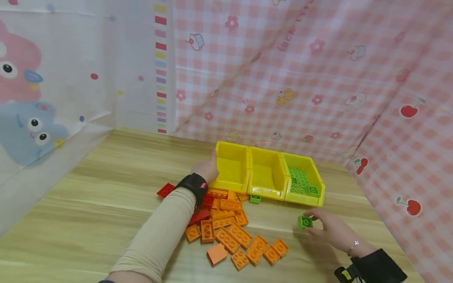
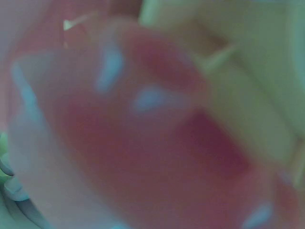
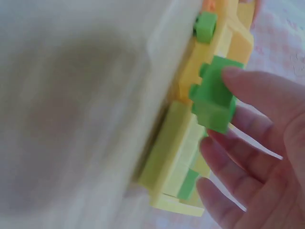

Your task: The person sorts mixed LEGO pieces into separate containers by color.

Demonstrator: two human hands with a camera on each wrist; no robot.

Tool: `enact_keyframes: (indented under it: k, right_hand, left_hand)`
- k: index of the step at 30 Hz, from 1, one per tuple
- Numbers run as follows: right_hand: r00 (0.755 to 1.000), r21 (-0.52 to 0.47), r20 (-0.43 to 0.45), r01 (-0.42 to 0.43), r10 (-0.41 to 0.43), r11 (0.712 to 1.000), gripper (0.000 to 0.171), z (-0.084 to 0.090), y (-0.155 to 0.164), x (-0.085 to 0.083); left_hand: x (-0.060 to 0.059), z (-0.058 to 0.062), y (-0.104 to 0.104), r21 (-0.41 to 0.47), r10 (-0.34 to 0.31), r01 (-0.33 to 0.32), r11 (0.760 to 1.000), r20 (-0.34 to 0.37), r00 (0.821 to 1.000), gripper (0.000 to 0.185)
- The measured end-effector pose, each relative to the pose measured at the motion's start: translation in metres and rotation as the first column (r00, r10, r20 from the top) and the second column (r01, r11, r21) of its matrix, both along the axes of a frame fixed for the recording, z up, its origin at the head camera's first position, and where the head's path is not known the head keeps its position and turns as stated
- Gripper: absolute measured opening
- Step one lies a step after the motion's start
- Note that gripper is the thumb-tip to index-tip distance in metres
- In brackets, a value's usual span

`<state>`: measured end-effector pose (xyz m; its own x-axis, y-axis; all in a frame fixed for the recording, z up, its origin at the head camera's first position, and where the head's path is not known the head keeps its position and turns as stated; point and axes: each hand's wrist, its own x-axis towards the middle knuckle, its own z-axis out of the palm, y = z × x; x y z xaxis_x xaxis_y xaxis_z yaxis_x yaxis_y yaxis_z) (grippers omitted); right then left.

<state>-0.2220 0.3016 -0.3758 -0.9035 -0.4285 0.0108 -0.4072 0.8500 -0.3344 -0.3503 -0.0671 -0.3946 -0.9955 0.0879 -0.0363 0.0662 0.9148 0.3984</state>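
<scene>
My right hand [image 1: 330, 228] pinches a green toy brick [image 1: 305, 222] between thumb and fingers, in front of the right-hand bin. Its studs face sideways in the right wrist view, where the brick [image 3: 217, 95] overlaps the bins. My left hand [image 1: 207, 169] is at the left wall of the left yellow bin [image 1: 231, 184], thumb pointing up along it; its other fingers are hidden. Three yellow bins stand joined in a row. Several green bricks [image 1: 299, 179] lie in the right one. The left wrist view is a close red blur.
Orange bricks [image 1: 228, 239] lie spread before the bins, with red bricks [image 1: 199, 217] partly hidden by my left forearm. One green brick [image 1: 255, 199] sits below the middle bin's front. A pink checked cloth [image 1: 269, 78] hangs behind the bins.
</scene>
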Motion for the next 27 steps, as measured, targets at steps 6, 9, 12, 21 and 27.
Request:
enact_keyframes:
  k: [6,9,12,21,27]
  right_hand:
    - [0.984,-0.005,-0.165,0.073,-0.073,0.997,0.037,0.015,0.001,-0.039]
    - [0.962,0.030,-0.239,0.142,-0.131,0.989,0.039,0.019,-0.001,-0.060]
    - [0.950,0.068,-0.253,0.209,-0.186,0.976,0.041,0.018,-0.004,-0.079]
    - [0.951,0.188,-0.249,0.236,-0.186,0.953,0.040,0.008,-0.011,-0.105]
    - [0.973,0.235,-0.162,0.199,-0.163,0.952,0.039,0.006,-0.016,-0.114]
  left_hand:
    - [-0.001,-0.002,0.002,-0.020,0.003,-0.003,1.000,0.014,1.000,0.080]
    - [0.000,-0.003,0.002,-0.023,0.010,-0.010,1.000,0.019,1.000,0.080]
    - [0.000,-0.004,0.002,-0.015,0.005,-0.005,1.000,0.015,1.000,0.080]
    - [0.000,-0.007,0.003,-0.002,-0.002,0.002,1.000,0.008,1.000,0.079]
    - [0.001,-0.002,0.000,0.028,0.032,-0.034,0.999,0.047,0.998,0.081]
